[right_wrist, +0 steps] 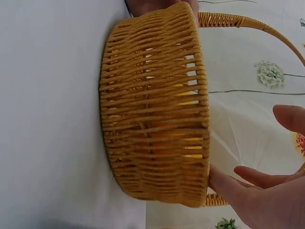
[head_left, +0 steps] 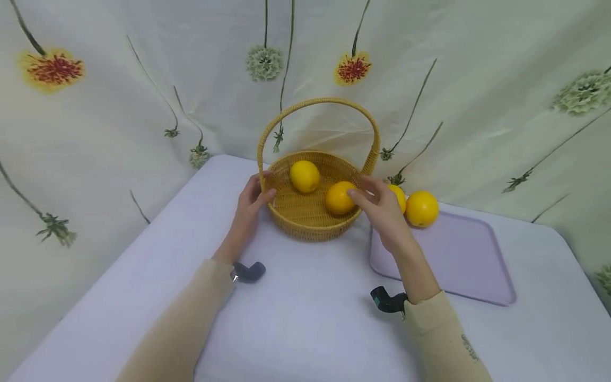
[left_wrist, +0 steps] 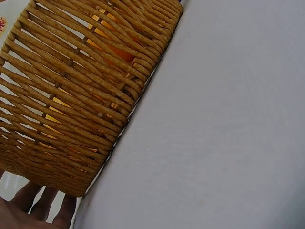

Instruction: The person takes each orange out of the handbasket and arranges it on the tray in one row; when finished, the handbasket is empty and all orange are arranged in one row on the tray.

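A wicker basket (head_left: 310,232) with a tall arched handle stands on the table, holding a yellow-orange fruit (head_left: 305,176) that looks like an orange and a second orange (head_left: 339,199) near its right side. My left hand (head_left: 248,200) grips the basket's left side by the handle's foot, thumb over the rim and fingers outside the weave. At the right rim is my right hand (head_left: 387,215), its thumb overlapping the second orange in the head view. The right wrist view shows this hand (right_wrist: 274,195) with thumb and fingers spread apart and fingers at the rim.
Right of the basket lies a lilac tray (head_left: 458,260). Another orange (head_left: 422,209) sits at its far left corner, beside one more orange (head_left: 397,197) partly hidden by my right hand. A flower-printed cloth (head_left: 477,106) hangs behind the white-covered table (head_left: 305,318).
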Available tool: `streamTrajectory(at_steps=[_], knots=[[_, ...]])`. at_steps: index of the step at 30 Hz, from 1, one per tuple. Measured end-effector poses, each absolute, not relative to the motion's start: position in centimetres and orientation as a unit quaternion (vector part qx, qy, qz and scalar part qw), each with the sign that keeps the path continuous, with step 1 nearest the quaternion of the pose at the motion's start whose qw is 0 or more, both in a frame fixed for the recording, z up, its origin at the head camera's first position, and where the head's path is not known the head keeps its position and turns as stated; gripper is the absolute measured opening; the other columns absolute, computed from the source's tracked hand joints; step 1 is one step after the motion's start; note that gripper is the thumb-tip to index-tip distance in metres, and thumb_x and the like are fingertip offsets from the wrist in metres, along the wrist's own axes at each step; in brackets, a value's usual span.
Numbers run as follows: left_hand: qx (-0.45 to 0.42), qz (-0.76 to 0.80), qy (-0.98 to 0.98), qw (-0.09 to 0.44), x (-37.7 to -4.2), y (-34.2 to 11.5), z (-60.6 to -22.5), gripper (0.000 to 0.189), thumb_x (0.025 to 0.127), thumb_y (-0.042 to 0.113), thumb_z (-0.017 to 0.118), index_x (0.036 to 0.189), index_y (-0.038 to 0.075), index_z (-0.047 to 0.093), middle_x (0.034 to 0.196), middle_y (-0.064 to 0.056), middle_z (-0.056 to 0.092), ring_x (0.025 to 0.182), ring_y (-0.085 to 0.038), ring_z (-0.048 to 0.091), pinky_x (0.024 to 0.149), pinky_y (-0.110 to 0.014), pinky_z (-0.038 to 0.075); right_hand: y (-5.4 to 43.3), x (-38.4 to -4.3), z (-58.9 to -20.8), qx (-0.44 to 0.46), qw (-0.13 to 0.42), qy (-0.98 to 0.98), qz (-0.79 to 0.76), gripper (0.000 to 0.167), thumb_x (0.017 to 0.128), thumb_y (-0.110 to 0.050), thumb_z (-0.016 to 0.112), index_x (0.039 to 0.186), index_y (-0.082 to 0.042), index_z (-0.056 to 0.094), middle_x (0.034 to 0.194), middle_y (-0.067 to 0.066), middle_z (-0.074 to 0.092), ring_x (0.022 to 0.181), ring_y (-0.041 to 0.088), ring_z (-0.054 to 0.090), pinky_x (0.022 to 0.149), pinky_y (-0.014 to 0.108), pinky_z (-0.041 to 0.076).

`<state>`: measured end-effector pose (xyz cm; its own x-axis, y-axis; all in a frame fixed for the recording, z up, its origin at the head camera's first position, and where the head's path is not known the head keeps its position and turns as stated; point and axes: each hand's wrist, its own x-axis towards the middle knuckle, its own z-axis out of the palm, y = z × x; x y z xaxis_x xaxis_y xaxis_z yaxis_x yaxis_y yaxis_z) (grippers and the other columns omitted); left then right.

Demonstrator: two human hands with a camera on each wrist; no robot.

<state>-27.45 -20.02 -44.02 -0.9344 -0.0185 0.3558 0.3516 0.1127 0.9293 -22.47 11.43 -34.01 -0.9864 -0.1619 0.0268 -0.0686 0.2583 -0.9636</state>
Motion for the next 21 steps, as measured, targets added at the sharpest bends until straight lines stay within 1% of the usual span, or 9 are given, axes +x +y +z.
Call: streamTrajectory(at_steps=[2, 5, 8, 11, 13, 17, 21], knots=[[-0.117, -0.655, -0.733, 0.139, -27.6, -20.0, -44.1, 0.046, 0.105, 0.020, 0.061, 0.149, 0.008, 0.051, 0.158, -0.008, 0.053, 0.147, -0.026, 0.047, 0.125, -0.050, 0.032, 10.5, -22.9, -34.0, -0.083, 0.029, 0.813, -0.575, 0.074, 0.103, -0.037, 0.068, 0.162, -0.005, 0.036, 0.167, 0.016, 0.039, 0.151, 0.035, 0.044, 0.123, 0.050, 0.040], [-0.118, -0.653, -0.735, 0.141, -27.7, -20.1, -44.1, 0.045, 0.105, 0.018, 0.060, 0.148, 0.009, 0.052, 0.157, -0.007, 0.054, 0.147, -0.025, 0.048, 0.125, -0.049, 0.034, 9.1, -23.7, -33.8, -0.096, 0.000, 0.866, -0.491, 0.078, 0.101, -0.041, 0.069, 0.161, -0.003, 0.037, 0.165, 0.019, 0.043, 0.148, 0.038, 0.047, 0.120, 0.053, 0.043], [-0.117, -0.650, -0.737, 0.144, -27.6, -20.1, -44.1, 0.045, 0.105, 0.019, 0.061, 0.148, 0.010, 0.052, 0.157, -0.006, 0.054, 0.147, -0.024, 0.048, 0.125, -0.049, 0.033, 7.9, -24.6, -33.5, -0.101, -0.008, 0.905, -0.414, 0.081, 0.099, -0.043, 0.069, 0.161, -0.001, 0.036, 0.162, 0.023, 0.045, 0.146, 0.041, 0.047, 0.119, 0.057, 0.043], [-0.122, -0.654, -0.733, 0.144, -27.6, -20.1, -44.0, 0.046, 0.104, 0.020, 0.062, 0.148, 0.009, 0.053, 0.157, -0.008, 0.054, 0.148, -0.024, 0.047, 0.126, -0.049, 0.032, 7.1, -25.5, -33.4, -0.100, 0.013, 0.923, -0.371, 0.081, 0.099, -0.040, 0.069, 0.160, 0.001, 0.035, 0.161, 0.026, 0.045, 0.145, 0.043, 0.048, 0.118, 0.058, 0.042], [-0.125, -0.656, -0.731, 0.143, -27.7, -19.9, -43.9, 0.046, 0.104, 0.020, 0.062, 0.148, 0.009, 0.053, 0.157, -0.009, 0.054, 0.149, -0.024, 0.046, 0.126, -0.050, 0.031, 7.0, -26.0, -33.6, -0.095, 0.027, 0.929, -0.357, 0.080, 0.099, -0.037, 0.070, 0.159, 0.003, 0.036, 0.160, 0.027, 0.046, 0.144, 0.043, 0.049, 0.118, 0.056, 0.043], [-0.124, -0.651, -0.735, 0.143, -27.5, -19.7, -43.8, 0.049, 0.104, 0.024, 0.062, 0.149, 0.009, 0.052, 0.158, -0.011, 0.053, 0.150, -0.025, 0.046, 0.127, -0.052, 0.031, 6.8, -26.9, -34.0, -0.087, 0.046, 0.929, -0.358, 0.076, 0.097, -0.033, 0.077, 0.154, 0.006, 0.045, 0.156, 0.026, 0.051, 0.141, 0.041, 0.052, 0.117, 0.053, 0.046], [-0.121, -0.649, -0.736, 0.149, -27.2, -19.8, -43.8, 0.049, 0.104, 0.023, 0.061, 0.149, 0.007, 0.051, 0.158, -0.012, 0.053, 0.150, -0.026, 0.046, 0.127, -0.053, 0.030, 5.7, -27.6, -35.2, -0.103, 0.064, 0.922, -0.367, 0.079, 0.093, -0.039, 0.080, 0.153, 0.002, 0.048, 0.154, 0.023, 0.053, 0.140, 0.041, 0.051, 0.116, 0.054, 0.046]])
